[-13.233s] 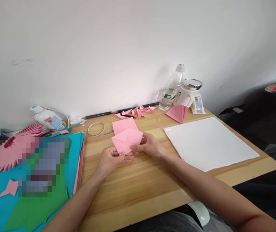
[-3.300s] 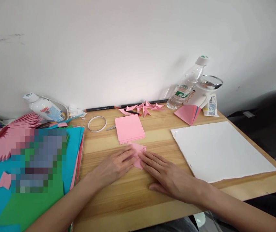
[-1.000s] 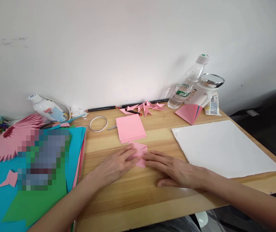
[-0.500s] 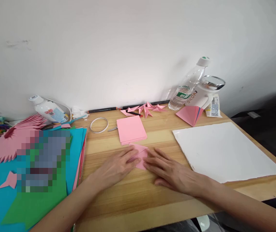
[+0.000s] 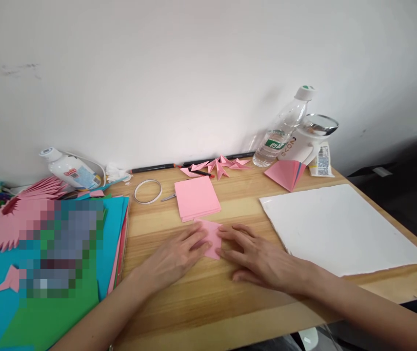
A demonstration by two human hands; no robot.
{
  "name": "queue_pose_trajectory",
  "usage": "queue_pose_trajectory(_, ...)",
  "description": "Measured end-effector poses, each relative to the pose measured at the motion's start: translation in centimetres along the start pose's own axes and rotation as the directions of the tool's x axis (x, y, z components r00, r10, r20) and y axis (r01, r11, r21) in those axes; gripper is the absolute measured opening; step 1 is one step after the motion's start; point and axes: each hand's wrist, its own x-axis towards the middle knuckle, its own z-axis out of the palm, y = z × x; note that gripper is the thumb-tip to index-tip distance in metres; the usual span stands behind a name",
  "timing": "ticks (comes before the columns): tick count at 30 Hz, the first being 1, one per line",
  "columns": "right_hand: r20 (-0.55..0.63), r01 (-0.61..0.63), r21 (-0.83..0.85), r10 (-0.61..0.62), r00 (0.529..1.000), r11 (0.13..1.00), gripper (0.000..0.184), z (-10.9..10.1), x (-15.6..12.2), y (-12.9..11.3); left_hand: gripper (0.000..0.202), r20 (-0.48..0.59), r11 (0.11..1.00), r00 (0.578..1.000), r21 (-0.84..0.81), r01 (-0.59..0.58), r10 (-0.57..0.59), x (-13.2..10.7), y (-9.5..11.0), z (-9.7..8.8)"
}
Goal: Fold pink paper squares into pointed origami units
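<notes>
A small piece of pink paper [image 5: 213, 240] lies folded on the table between my hands. My left hand [image 5: 175, 253] presses on its left side, with the thumb and fingers gripping it against the wood. My right hand [image 5: 259, 256] rests at its right edge, fingers spread and fingertips touching the paper, the thumb held apart below. The fingers partly cover the paper, so its exact fold is hard to see. Just beyond it sits a stack of square pink sheets [image 5: 197, 197].
Behind are a tape ring [image 5: 148, 191], pink folded points [image 5: 220, 166], a marker [image 5: 153, 168], a tilted water bottle [image 5: 279, 131] and a white mug [image 5: 296, 146]. A white board [image 5: 340, 229] lies right; blue sheets [image 5: 115, 219], a pink fringed piece [image 5: 7, 226] and a glue bottle [image 5: 71, 168] are left.
Both hands stay on the pink paper, with only small finger shifts. The flap edge that crossed it diagonally shows less clearly now. The whole view has shifted slightly.
</notes>
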Motion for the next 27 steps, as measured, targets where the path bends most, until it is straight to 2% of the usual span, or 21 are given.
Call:
queue_pose_trajectory(3, -0.065, -0.01, 0.164, 0.021, 0.998, 0.986, 0.029, -0.3, 0.0, 0.4, 0.033, 0.037, 0.999, 0.998, 0.023, 0.046, -0.047, 0.1, 0.2, -0.5)
queue_pose_trajectory(5, -0.161, -0.028, 0.275, 0.074, 0.984, 0.961, 0.026, -0.2, 0.0, 0.7, 0.033, 0.06, 0.998, 0.997, 0.032, 0.052, -0.054, 0.2, 0.3, -0.8)
queue_pose_trajectory(6, -0.226, -0.057, 0.308, 0.131, 0.965, 0.95, 0.025, -0.2, 0.0, 0.9, 0.034, 0.067, 0.998, 0.997, 0.034, 0.043, -0.045, 0.2, 0.3, -0.9)
queue_pose_trajectory(8, -0.339, -0.163, 0.337, 0.282, 0.898, 0.927, 0.021, 0.0, 0.3, 1.4, 0.035, 0.07, 0.999, 0.997, 0.035, 0.017, -0.019, 0.2, 0.3, -0.9)
queue_pose_trajectory(9, -0.354, -0.227, 0.349, 0.353, 0.866, 0.909, 0.019, 0.1, 0.5, 1.7, 0.035, 0.07, 0.999, 0.997, 0.034, 0.016, -0.019, 0.2, 0.3, -0.9)
queue_pose_trajectory(11, -0.298, -0.321, 0.392, 0.449, 0.842, 0.862, 0.017, 0.1, 1.3, 2.3, 0.034, 0.07, 0.999, 0.997, 0.024, 0.044, -0.046, 0.1, 0.3, -0.6)
queue_pose_trajectory(15, -0.152, -0.39, 0.429, 0.491, 0.858, 0.815, 0.009, -0.3, 3.2, 3.4, 0.034, 0.065, 0.995, 0.993, -0.011, 0.101, -0.1, 0.0, 0.3, -0.4)
queue_pose_trajectory(21, 0.008, -0.476, 0.397, 0.516, 0.857, 0.785, 0.007, -1.0, 4.6, 4.4, 0.034, 0.011, 1.0, 1.0, 0.019, 0.006, -0.006, 0.0, 0.2, -0.6)
queue_pose_trajectory(24, 0.044, -0.515, 0.38, 0.541, 0.84, 0.768, 0.008, -1.2, 4.9, 4.7, 0.034, -0.015, 1.0, 1.0, 0.023, -0.014, 0.015, 0.0, 0.1, -0.6)
queue_pose_trajectory(27, 0.104, -0.572, 0.355, 0.577, 0.81, 0.74, 0.007, -1.6, 5.3, 4.7, 0.034, 0.002, 0.999, 1.0, 0.033, -0.015, 0.015, 0.1, 0.1, -0.7)
